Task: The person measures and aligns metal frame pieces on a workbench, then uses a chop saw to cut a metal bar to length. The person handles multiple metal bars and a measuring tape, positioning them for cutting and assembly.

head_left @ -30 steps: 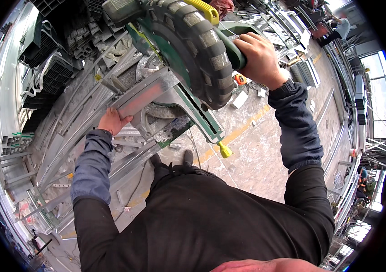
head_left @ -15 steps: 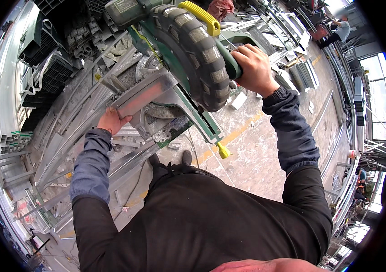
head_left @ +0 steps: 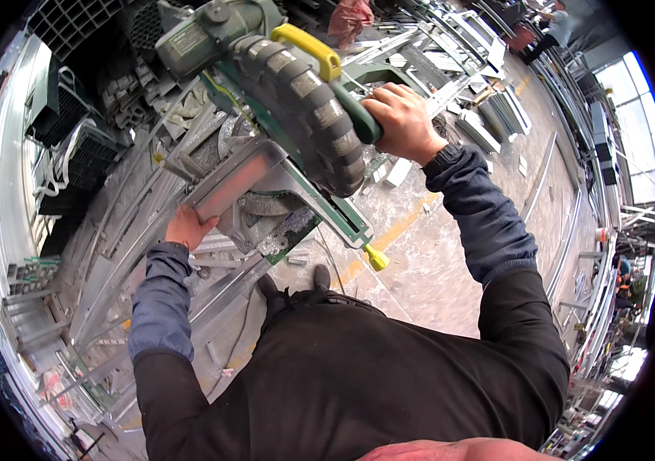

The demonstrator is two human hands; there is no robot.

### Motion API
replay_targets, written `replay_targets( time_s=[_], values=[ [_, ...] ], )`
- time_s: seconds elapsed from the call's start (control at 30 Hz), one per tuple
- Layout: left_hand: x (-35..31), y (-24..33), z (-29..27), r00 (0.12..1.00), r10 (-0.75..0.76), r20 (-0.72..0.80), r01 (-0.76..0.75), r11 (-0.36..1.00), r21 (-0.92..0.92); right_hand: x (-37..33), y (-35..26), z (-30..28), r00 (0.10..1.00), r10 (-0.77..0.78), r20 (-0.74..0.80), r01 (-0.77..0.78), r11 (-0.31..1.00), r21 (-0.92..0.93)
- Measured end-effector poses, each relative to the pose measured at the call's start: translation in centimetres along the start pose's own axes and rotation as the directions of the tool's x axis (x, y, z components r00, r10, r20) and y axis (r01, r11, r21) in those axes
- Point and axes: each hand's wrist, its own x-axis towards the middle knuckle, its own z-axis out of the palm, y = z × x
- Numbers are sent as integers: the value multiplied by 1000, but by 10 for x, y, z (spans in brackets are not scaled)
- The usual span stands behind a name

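A green mitre saw (head_left: 212, 38) stands before me, its round dark blade guard (head_left: 308, 111) banded with pale patches and topped by a yellow carrying handle (head_left: 308, 50). My right hand (head_left: 404, 121) is closed around the saw's green operating handle (head_left: 357, 115). Lower left, my left hand (head_left: 189, 229) grips the edge of a flat silvery metal profile (head_left: 239, 180), thumb on the near side. That profile lies across the saw's base and runs under the guard, where its far end and the blade are hidden. A yellow knob (head_left: 376, 259) tips the base's slotted arm.
Long metal bars (head_left: 104, 269) extend from the saw to the lower left. Stacked dark profiles (head_left: 74, 146) stand at the left. Offcuts (head_left: 397, 173) and metal lengths (head_left: 508, 115) litter the floor beyond. A cable trails near my shoes (head_left: 322, 276). Another person (head_left: 554, 31) is at the far right.
The saw's head and my right hand have moved left and lower over the base. My left hand keeps its grip on the metal profile. The whole view has shifted slightly.
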Motion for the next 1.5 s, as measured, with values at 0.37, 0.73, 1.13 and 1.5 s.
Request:
replay_targets(
  time_s=[0.37,0.73,1.13,1.5],
  values=[
    [5,-12,14,1000,15,-14,-15,1000,14,-7,3,10,999,1,-40,-1,1000,16],
    [17,-18,22,1000,21,-11,-21,1000,22,-17,8,4,995,-5,-99,13,997,73],
    [26,-65,56,999,-1,-37,4,998,67,-14,9,22,984,-64,-166,59,998,-32],
    [53,-75,82,780,513,-359,-296,807,510,-24,9,20,988,-48,-149,45,999,-24]
  ],
)
